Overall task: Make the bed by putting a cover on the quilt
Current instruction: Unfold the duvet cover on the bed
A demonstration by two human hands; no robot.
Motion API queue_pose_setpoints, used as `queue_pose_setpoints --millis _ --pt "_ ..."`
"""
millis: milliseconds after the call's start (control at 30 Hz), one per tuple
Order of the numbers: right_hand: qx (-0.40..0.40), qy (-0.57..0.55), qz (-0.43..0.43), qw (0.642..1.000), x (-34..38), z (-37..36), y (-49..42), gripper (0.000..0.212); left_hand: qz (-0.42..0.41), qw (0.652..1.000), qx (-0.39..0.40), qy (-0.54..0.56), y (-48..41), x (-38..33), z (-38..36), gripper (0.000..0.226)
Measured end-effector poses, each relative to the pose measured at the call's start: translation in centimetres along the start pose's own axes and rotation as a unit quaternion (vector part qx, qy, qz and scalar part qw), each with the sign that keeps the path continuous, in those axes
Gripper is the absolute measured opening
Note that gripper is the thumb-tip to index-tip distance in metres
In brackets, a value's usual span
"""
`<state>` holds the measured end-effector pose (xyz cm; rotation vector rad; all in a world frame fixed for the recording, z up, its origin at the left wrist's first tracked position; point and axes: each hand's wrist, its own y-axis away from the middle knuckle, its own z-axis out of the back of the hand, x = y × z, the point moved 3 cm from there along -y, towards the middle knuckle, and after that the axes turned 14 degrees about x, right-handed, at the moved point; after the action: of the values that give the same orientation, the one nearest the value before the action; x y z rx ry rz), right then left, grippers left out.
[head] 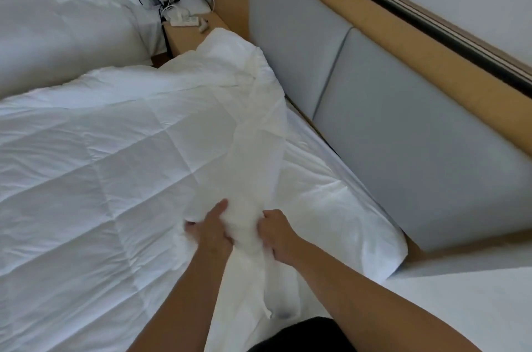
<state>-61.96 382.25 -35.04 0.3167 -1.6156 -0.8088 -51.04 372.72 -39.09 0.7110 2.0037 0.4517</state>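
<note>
At 6 o'clock, the left hand [213, 232] and the right hand [277, 236] sit side by side, each with fingers curled round a gathered white fabric cover [253, 167]. The cover runs toward 12 o'clock over the white stitched quilt [86, 179], which spreads to 9 o'clock. Whether any quilt is inside the cover cannot be told. A grey padded headboard [403, 135] stands at 3 o'clock.
</note>
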Motion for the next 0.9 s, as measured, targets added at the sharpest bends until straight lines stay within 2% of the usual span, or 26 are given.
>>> queue_pose_setpoints --millis 33,67,100,133,200,267,300,333,433,533,600,633,667,700,767,800,833,867,900 --pt "0.013 0.016 0.004 1.0 -0.1 -1.4 -0.3 0.029 -0.082 0.994 -0.022 -0.068 0.0 -2.8 -0.1 0.066" --pt "0.031 0.043 0.006 0.999 0.0 -2.6 -0.7 0.027 -0.162 0.968 -0.022 -0.189 0.4 -5.6 -0.3 0.059" --pt "0.053 0.079 0.007 0.995 0.0 -3.7 -1.1 0.026 -0.228 0.913 -0.009 -0.337 0.7 -8.0 -0.4 0.052" --pt "0.072 0.116 0.007 0.991 -0.1 -4.5 -1.7 0.025 -0.279 0.827 0.024 -0.487 1.0 -9.7 -0.8 0.051" --pt "0.102 0.179 -0.005 0.978 -0.1 -5.3 -2.9 0.024 -0.317 0.644 0.131 -0.684 1.7 -10.8 -1.6 0.05" --pt "0.091 0.241 -0.023 0.966 -0.5 -4.3 -4.5 0.023 -0.272 0.486 0.18 -0.81 1.6 -9.5 -1.3 0.044" --pt "0.071 0.283 -0.036 0.956 -0.7 -3.1 -5.2 0.023 -0.237 0.427 0.175 -0.855 1.4 -8.7 -0.7 0.042" --pt "0.052 0.324 -0.045 0.944 -1.3 -1.7 -6.1 0.025 -0.194 0.394 0.157 -0.885 0.8 -8.0 0.3 0.041" --pt "0.044 0.389 -0.098 0.915 -3.1 3.8 -8.4 0.037 -0.095 0.358 0.074 -0.926 -0.4 -8.1 3.6 0.039" --pt "0.08 0.466 -0.12 0.873 -4.4 8.9 -10.7 0.045 -0.129 0.255 0.051 -0.957 -1.3 -9.1 6.3 0.044" --pt "0.103 0.514 -0.124 0.842 -5.5 11.7 -12.6 0.044 -0.091 0.194 0.062 -0.975 -1.8 -8.6 7.1 0.045" --pt "0.114 0.532 -0.127 0.829 -6.0 12.9 -13.5 0.044 -0.065 0.177 0.072 -0.979 -2.1 -7.7 7.0 0.046" --pt "0.123 0.551 -0.125 0.816 -6.6 14.1 -14.7 0.044 -0.053 0.178 0.091 -0.978 -2.4 -6.4 6.2 0.048" --pt "0.131 0.571 -0.119 0.801 -7.3 15.0 -15.9 0.046 -0.035 0.187 0.116 -0.975 -2.9 -4.7 5.2 0.051" --pt "0.137 0.623 -0.093 0.764 -8.9 16.5 -18.1 0.047 0.055 0.217 0.161 -0.961 -4.2 -1.0 2.5 0.058" --pt "0.13 0.649 -0.072 0.746 -9.7 17.0 -19.2 0.046 0.098 0.249 0.157 -0.951 -5.3 0.8 1.4 0.06" --pt "0.117 0.675 -0.05 0.726 -10.5 17.5 -20.3 0.045 0.158 0.3 0.152 -0.928 -6.3 2.5 0.5 0.06" --pt "0.101 0.697 -0.029 0.709 -11.3 17.8 -21.6 0.044 0.219 0.363 0.148 -0.893 -7.3 4.3 -0.1 0.058" --pt "0.097 0.709 -0.016 0.699 -11.9 18.0 -22.6 0.045 0.244 0.427 0.142 -0.859 -8.1 5.8 -0.7 0.056"
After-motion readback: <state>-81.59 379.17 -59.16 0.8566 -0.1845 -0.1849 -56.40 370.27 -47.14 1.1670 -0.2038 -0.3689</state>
